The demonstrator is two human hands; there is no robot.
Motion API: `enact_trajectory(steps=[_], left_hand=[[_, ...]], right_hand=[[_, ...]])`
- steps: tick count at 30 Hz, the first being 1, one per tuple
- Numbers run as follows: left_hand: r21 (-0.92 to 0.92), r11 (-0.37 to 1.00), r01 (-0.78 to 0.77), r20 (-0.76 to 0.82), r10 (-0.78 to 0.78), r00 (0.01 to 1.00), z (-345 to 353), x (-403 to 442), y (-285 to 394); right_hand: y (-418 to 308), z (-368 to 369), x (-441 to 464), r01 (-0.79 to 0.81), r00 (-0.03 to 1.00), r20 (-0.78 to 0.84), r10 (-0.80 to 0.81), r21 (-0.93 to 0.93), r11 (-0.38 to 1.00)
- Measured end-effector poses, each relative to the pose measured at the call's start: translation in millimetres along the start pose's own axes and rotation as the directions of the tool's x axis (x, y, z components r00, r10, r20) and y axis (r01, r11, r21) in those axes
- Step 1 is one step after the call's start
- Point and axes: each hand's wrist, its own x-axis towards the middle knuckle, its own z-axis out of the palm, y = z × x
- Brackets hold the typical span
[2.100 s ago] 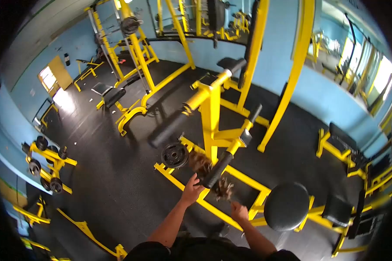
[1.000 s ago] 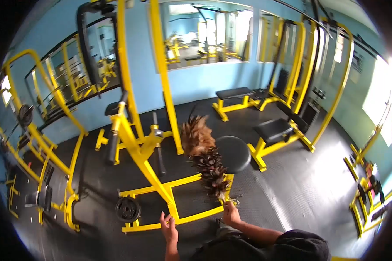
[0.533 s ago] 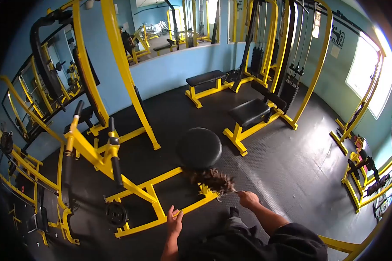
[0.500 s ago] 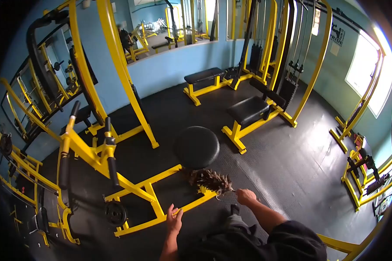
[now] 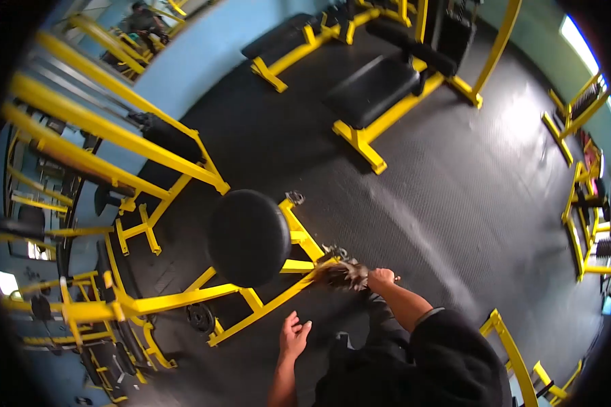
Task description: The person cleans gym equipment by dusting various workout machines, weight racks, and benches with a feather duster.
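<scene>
My right hand [image 5: 382, 278] is closed around the handle of a brown feather duster [image 5: 343, 275]. The feathers lie against the corner of the yellow base frame [image 5: 285, 296] of an exercise machine. Above that frame sits the machine's round black padded seat [image 5: 248, 237], left of the duster. My left hand [image 5: 293, 336] is empty, held in the air in front of the frame with its fingers loosely apart.
A black padded bench [image 5: 377, 88] on yellow legs stands beyond the duster. At the left rise tall yellow machine frames [image 5: 115, 139]. A weight plate [image 5: 200, 317] hangs low on the near machine. Another yellow frame [image 5: 512, 353] stands close at my right.
The view has turned and tilted down, and the machine appears rotated. The duster has passed from beside the round seat to the corner of the base frame. My left hand stays empty.
</scene>
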Motion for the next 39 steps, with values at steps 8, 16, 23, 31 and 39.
enact_trajectory(steps=[8,16,23,31,39], left_hand=[[0.711,0.542,-0.449,-0.013,0.648,0.762,-11,89,156],[0.944,0.229,-0.239,0.072,0.563,0.823,27,206,230],[0.947,0.213,-0.242,0.084,0.561,0.823,33,208,215],[0.912,0.122,-0.392,0.25,0.593,0.765,28,192,218],[0.861,0.06,-0.505,0.367,0.615,0.698,9,228,220]], right_hand=[[46,-15,-16,-0.102,0.994,0.072,0.082,0.355,0.929],[49,-33,-54,-0.186,0.982,0.104,0.155,0.584,0.79],[10,18,28,-0.262,0.958,0.263,0.117,0.625,0.735],[-72,-24,28,0.016,0.978,0.091,-0.188,0.863,0.505],[-19,-87,31,-0.041,0.997,0.07,-0.007,0.658,0.752]])
